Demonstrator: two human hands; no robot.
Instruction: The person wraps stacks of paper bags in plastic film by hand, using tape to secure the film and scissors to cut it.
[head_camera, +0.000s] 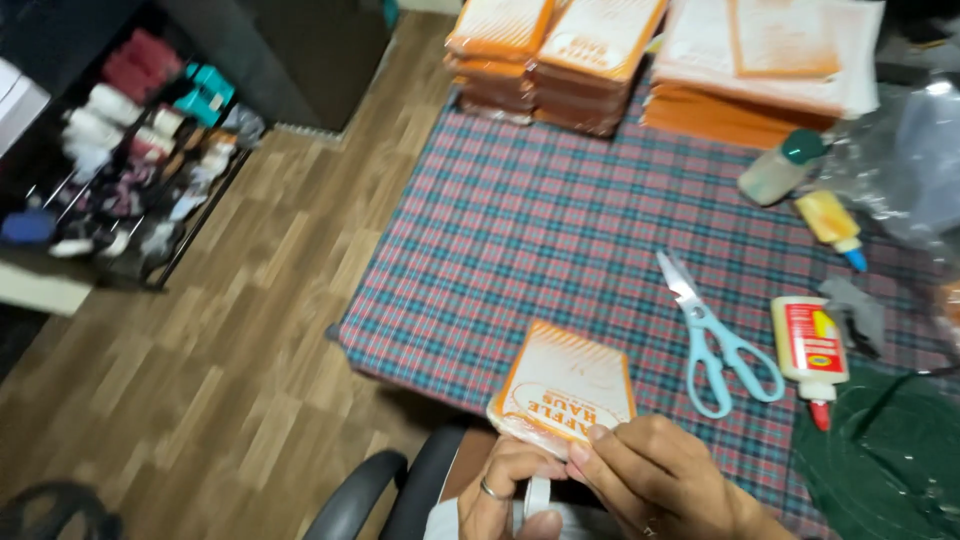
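While both hands, the left hand (510, 490) and right hand (660, 475), pinch a small stack of orange-and-white paper bags (565, 395) at the near edge of the plaid tablecloth (520, 230), light-blue scissors (715, 335) and a glue bottle (810, 350) lie just right, so the step in hand seems to be gathering bags, needing a steady grip.
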